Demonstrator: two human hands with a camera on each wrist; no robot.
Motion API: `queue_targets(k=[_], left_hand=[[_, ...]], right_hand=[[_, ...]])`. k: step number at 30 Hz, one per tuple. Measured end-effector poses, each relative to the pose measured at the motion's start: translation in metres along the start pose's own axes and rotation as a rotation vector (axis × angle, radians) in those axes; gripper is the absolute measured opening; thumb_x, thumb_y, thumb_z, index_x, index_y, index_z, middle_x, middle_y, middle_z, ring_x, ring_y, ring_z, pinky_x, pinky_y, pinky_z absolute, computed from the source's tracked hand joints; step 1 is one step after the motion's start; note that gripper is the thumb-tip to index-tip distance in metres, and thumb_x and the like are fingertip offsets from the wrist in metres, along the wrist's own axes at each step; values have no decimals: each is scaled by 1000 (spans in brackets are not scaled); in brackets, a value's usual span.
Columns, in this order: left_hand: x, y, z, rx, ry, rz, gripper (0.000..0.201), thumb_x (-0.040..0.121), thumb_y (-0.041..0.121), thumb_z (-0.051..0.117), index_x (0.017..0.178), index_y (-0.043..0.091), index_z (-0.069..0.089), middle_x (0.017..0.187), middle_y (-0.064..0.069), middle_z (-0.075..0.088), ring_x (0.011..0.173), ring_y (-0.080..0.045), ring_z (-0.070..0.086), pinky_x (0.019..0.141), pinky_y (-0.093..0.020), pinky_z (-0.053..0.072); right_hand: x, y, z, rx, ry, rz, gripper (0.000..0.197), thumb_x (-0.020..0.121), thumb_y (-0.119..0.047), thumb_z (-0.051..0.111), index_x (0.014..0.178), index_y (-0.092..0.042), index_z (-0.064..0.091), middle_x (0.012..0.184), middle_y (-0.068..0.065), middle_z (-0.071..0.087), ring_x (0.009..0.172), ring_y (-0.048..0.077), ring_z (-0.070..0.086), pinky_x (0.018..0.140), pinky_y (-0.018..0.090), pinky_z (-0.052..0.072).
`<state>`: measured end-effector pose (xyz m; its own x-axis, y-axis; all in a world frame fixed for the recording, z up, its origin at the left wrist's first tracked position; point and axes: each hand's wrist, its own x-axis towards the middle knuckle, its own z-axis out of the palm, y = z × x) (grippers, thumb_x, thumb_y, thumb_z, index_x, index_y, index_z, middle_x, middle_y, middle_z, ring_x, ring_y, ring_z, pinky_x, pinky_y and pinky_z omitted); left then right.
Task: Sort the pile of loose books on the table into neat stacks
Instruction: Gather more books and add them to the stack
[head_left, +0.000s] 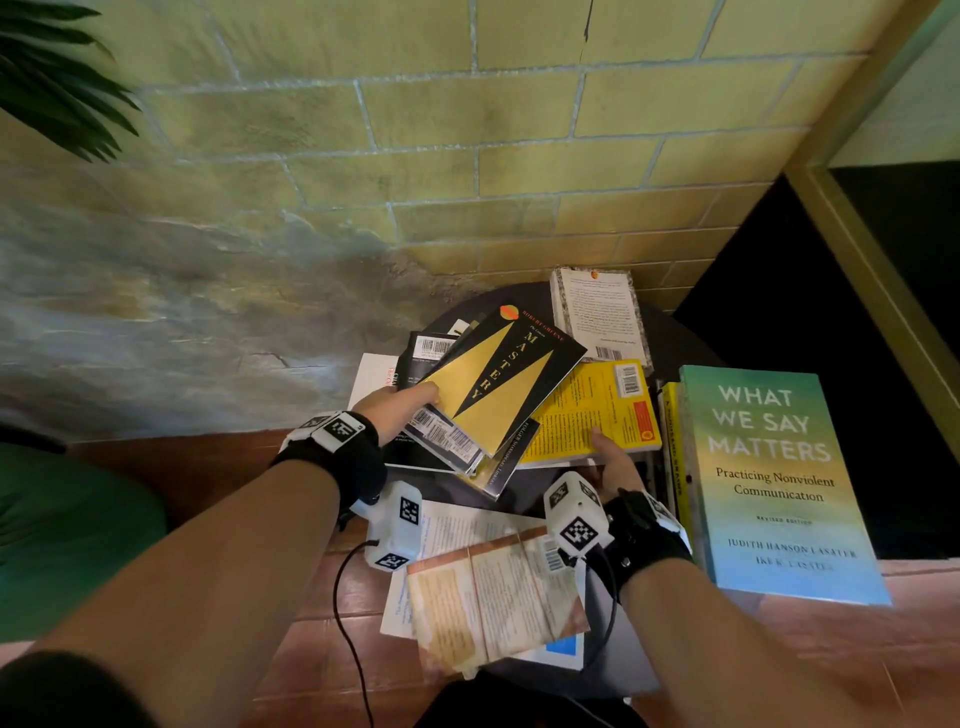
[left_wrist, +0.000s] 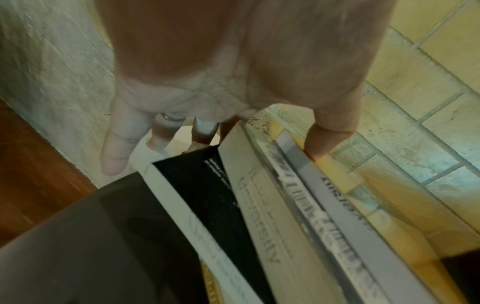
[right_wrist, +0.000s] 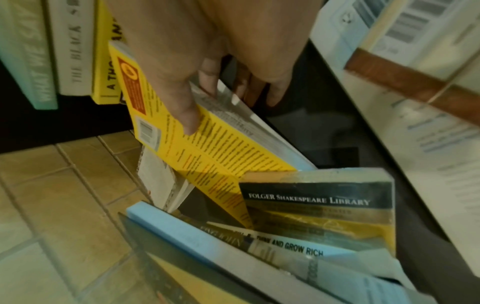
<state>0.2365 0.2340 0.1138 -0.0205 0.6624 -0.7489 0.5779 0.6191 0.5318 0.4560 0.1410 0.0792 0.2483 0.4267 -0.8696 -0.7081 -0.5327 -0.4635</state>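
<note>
Left fingers: the left hand (head_left: 402, 405) grips the near end of a small bundle topped by the Mastery book (head_left: 496, 376), thumb (left_wrist: 328, 142) on the cover, the other fingers (left_wrist: 115, 142) reaching under the bundle.
Right fingers: the right hand (head_left: 613, 462) pinches the near edge of the yellow book (head_left: 592, 410), thumb (right_wrist: 179, 102) flat on its back cover, fingers curled beneath.
Bundle: raised a little at the near end above the pile, with a Folger paperback (right_wrist: 317, 207) just under its near corner.
Pile: loose books overlap at odd angles on the dark round table (head_left: 680, 343); a grey-edged book (head_left: 602, 312) lies face down at the far side by the brick wall (head_left: 467, 156).
Finished stack: a column topped by the teal book (head_left: 769, 478) sits at the right, just beside the yellow book.
Near edge: an open, worn booklet (head_left: 493, 592) hangs over the table's front.
Step in hand: judging from both grips, books are being picked off the pile for stacking; most of the sorting is not yet done.
Next move: likely squaring each held book to a stack's edges before setting it down flat.
Pointing: Mastery's long axis runs diagonally, near-left to far-right, title end away; the yellow book also runs near to far, slightly skewed.
</note>
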Motion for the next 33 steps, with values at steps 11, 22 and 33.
queue_targets(k=[11,22,33], left_hand=[[6,-3,-1,-3,-21,-12,24,87,45,53,79,22,59,81,5,60,73,-11,50,62,-28,34],[2,-3,-2,55,-48,58,55,60,60,53,91,18,70,91,-5,74,95,-28,66,98,-40,45],[14,4,20,80,-43,101,56,57,65,52,87,20,69,84,-2,74,87,-26,66,88,-36,46]], right_hand=[[7,-1,0,33,60,-110,20,88,-11,64,108,-10,62,103,10,64,81,18,58,74,30,50],[-15,-34,-6,-151,154,-645,18,70,-38,69,86,-33,70,90,-2,74,90,25,69,91,53,52],[-63,-87,-20,-88,110,-894,12,89,-13,62,97,-21,65,93,-4,69,86,17,65,81,36,50]])
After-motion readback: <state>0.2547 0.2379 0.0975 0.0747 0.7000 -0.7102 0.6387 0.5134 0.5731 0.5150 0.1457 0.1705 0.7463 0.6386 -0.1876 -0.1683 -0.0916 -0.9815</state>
